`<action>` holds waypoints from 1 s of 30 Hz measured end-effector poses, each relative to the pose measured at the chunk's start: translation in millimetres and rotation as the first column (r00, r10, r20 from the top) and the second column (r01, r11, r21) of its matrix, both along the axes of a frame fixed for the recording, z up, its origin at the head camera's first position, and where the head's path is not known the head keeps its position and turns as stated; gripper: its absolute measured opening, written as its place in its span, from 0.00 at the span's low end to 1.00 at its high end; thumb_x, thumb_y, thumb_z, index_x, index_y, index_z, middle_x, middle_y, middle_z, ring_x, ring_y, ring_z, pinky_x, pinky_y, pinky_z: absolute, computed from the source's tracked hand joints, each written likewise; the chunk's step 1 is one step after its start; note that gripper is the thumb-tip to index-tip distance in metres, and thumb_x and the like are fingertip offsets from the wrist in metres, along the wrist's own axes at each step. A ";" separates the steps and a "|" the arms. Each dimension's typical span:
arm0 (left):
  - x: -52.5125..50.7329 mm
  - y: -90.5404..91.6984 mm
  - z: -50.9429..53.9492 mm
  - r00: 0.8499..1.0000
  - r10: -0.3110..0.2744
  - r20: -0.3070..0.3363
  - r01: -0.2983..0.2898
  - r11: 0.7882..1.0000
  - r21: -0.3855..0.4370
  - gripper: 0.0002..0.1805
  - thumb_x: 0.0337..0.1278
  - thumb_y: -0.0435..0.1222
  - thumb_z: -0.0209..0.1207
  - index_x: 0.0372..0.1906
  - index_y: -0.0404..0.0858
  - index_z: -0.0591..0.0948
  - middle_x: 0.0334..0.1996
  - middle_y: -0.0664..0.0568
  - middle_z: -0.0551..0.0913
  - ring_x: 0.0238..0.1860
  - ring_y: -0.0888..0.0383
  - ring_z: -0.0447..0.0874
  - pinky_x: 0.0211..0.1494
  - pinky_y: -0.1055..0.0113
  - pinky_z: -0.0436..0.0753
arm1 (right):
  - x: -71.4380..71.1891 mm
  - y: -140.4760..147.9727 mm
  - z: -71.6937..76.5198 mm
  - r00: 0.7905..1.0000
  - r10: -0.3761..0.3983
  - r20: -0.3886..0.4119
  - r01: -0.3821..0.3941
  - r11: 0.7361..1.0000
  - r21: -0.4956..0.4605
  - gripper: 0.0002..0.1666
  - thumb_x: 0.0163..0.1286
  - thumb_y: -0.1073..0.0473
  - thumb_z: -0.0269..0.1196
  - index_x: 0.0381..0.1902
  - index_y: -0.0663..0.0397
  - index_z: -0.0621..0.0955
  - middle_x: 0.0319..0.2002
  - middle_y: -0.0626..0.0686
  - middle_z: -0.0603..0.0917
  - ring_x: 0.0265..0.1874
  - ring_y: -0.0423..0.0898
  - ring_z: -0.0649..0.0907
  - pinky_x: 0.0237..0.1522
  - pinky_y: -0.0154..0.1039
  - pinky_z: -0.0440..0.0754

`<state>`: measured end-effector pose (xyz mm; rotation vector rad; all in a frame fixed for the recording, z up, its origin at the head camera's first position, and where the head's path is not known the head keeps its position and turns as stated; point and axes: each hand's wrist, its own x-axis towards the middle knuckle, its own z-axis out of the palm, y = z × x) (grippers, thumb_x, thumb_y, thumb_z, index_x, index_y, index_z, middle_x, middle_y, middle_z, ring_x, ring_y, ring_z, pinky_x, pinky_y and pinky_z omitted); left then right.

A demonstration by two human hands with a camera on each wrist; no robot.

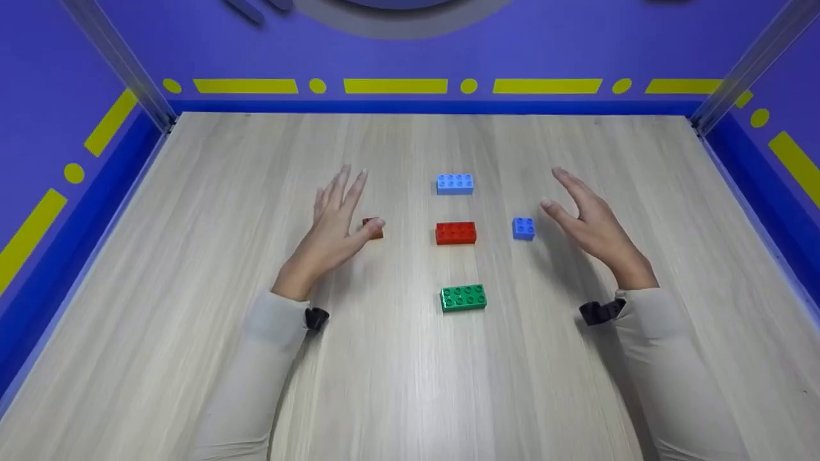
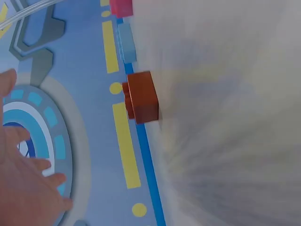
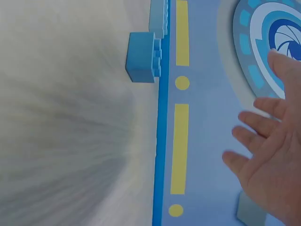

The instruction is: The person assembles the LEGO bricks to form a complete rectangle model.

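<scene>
Left hand (image 1: 330, 230) — fingers extended, thumb spread — hovers beside the small brown plastic brick (image 2: 143, 97); the thumb partly hides it in the head view. Right hand (image 1: 596, 227), likewise spread, hovers near the square blue plastic brick (image 1: 523, 228). Between: light-blue (image 1: 455, 184), red (image 1: 455, 233) and green rectangular plastic bricks (image 1: 463, 298), lined up on the wood-grain table (image 1: 384, 384).

- A small brown block (image 2: 142, 97) is set with its bumps up; from above it is partly hidden by the left hand (image 1: 328, 234);
- A small, square blue block (image 1: 523, 228) is set flat, with four bumps up; it is placed near the right hand (image 1: 596, 227)
</scene>
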<state>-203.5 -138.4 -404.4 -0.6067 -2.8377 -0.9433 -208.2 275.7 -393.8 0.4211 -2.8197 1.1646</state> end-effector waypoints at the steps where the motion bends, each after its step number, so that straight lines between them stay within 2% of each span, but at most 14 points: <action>1: 0.6 0.6 0.1 0.999 -0.024 0.022 0.024 0.999 0.028 0.44 0.65 0.55 0.52 0.77 0.51 0.43 0.78 0.50 0.35 0.78 0.48 0.31 0.76 0.46 0.31 | -0.7 -1.0 0.0 1.000 0.009 0.011 -0.009 1.000 -0.007 0.39 0.73 0.44 0.54 0.75 0.50 0.58 0.75 0.59 0.57 0.74 0.60 0.55 0.71 0.61 0.52; 5: 3.6 3.6 -0.2 0.990 -0.093 0.104 0.079 0.988 0.131 0.44 0.65 0.53 0.53 0.77 0.52 0.44 0.78 0.55 0.39 0.78 0.48 0.34 0.76 0.43 0.41 | -4.4 -5.4 -2.5 0.997 0.057 0.052 -0.054 0.997 -0.057 0.36 0.71 0.45 0.56 0.73 0.49 0.63 0.73 0.56 0.62 0.73 0.56 0.59 0.71 0.58 0.56; 9: 6.7 7.7 -3.8 0.980 -0.125 0.157 0.090 0.972 0.216 0.44 0.64 0.56 0.53 0.77 0.51 0.46 0.78 0.53 0.44 0.77 0.50 0.42 0.75 0.43 0.51 | -9.5 -10.0 -7.2 0.990 0.118 0.080 -0.111 0.990 -0.088 0.34 0.71 0.47 0.58 0.71 0.51 0.66 0.70 0.56 0.67 0.71 0.54 0.64 0.71 0.50 0.61; 13: 9.5 13.5 -7.8 0.966 -0.170 0.196 0.103 0.945 0.310 0.45 0.62 0.58 0.55 0.77 0.49 0.49 0.77 0.51 0.50 0.76 0.51 0.49 0.73 0.44 0.57 | -14.6 -16.2 -10.0 0.982 0.147 0.118 -0.137 0.987 -0.088 0.32 0.70 0.48 0.59 0.68 0.53 0.69 0.67 0.56 0.71 0.68 0.52 0.69 0.69 0.48 0.64; 16: 11.1 18.1 -10.9 0.944 -0.224 0.242 0.113 0.909 0.400 0.43 0.61 0.54 0.58 0.76 0.49 0.52 0.75 0.53 0.55 0.75 0.54 0.53 0.72 0.48 0.61 | -18.3 -21.2 -11.5 0.977 0.156 0.147 -0.145 0.986 -0.085 0.30 0.69 0.50 0.60 0.66 0.54 0.72 0.66 0.56 0.73 0.67 0.52 0.71 0.68 0.48 0.65; 20: 14.0 24.9 -15.1 0.913 -0.296 0.281 0.137 0.871 0.472 0.40 0.62 0.44 0.60 0.75 0.45 0.57 0.73 0.53 0.61 0.73 0.57 0.58 0.74 0.56 0.60 | -22.0 -27.6 -13.2 0.966 0.193 0.170 -0.179 0.980 -0.092 0.28 0.69 0.54 0.61 0.65 0.56 0.73 0.65 0.57 0.74 0.67 0.53 0.71 0.68 0.49 0.66; 26: 20.5 38.0 -21.2 0.865 -0.391 0.316 0.200 0.844 0.498 0.39 0.59 0.42 0.64 0.73 0.38 0.61 0.70 0.46 0.67 0.69 0.55 0.65 0.73 0.63 0.61 | -26.1 -36.8 -14.2 0.954 0.233 0.188 -0.219 0.971 -0.091 0.29 0.67 0.54 0.64 0.64 0.57 0.75 0.63 0.58 0.76 0.65 0.53 0.73 0.67 0.48 0.68; 30: 24.4 46.9 -26.0 0.836 -0.427 0.344 0.219 0.835 0.505 0.39 0.56 0.42 0.66 0.71 0.38 0.65 0.68 0.49 0.70 0.67 0.56 0.69 0.71 0.65 0.66 | -29.0 -43.8 -13.7 0.946 0.247 0.210 -0.238 0.969 -0.068 0.30 0.65 0.52 0.65 0.63 0.57 0.75 0.63 0.59 0.76 0.64 0.54 0.74 0.65 0.48 0.70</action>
